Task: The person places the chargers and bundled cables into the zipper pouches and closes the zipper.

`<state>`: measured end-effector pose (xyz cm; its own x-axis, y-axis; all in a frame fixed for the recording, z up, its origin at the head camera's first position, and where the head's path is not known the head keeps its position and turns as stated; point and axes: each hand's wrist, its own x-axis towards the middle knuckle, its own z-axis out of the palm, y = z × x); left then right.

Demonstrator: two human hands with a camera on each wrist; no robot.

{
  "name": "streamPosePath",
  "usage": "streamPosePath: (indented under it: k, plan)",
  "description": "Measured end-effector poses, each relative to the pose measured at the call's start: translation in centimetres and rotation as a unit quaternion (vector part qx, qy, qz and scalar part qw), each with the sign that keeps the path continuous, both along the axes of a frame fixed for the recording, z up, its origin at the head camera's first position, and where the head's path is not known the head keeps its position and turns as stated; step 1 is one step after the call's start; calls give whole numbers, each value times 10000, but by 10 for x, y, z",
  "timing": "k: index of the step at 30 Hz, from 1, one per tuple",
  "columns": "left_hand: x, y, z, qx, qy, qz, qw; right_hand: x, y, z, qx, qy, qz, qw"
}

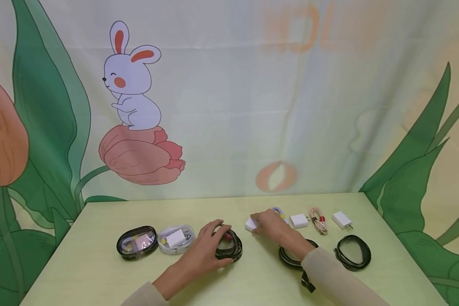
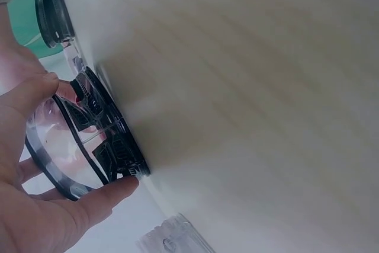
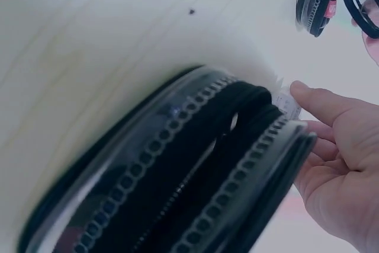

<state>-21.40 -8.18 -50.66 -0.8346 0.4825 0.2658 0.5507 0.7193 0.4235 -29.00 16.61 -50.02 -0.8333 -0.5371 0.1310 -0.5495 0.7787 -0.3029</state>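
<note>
My left hand [image 1: 202,248] grips a round clear pouch with black trim [image 1: 236,251] by its sides, thumb at the near edge. In the left wrist view the pouch stands open, and dark cable [image 2: 106,152] shows inside it. A bit of red shows in the pouch too. My right hand [image 1: 277,229] pinches a white charger plug [image 1: 250,225] just right of that pouch, its fingers covering part of the plug. Behind the right hand lies a coiled pale purple cable [image 1: 278,211], partly hidden. Under the right forearm sits another black-trimmed pouch [image 1: 288,258].
A filled black-trimmed pouch [image 1: 137,243] and a filled white-trimmed pouch [image 1: 176,239] sit at left. On the back right lie a white charger [image 1: 299,221], a pink cable [image 1: 318,221] and another white charger [image 1: 342,219]. A black-trimmed pouch [image 1: 352,253] lies in front of them.
</note>
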Motion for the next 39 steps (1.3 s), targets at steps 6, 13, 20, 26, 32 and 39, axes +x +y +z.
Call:
streamPosePath:
  k: [6,13,20,26,32,39]
  plan:
    - [-1,-1,-2,-2,-47,-55,10000,3,1,5,-120,148,391,9991]
    - [-2,-2,-1,28,-109,-141,9998,7,-5,11,-148,-46,408,9990]
    - [-2,-2,0,13,-33,-240,9997,11,-11,15,-230,-289,561,9977]
    - [-1,-4,1,-35,-66,-275,9996,12,-14,17,-481,-458,995,9928]
    - [2,-7,3,50,-148,-272,9995,13,-22,19,-578,-533,1289,9885]
    - [3,-10,2,12,-202,-151,9997,17,-36,18,-648,-708,1114,9891]
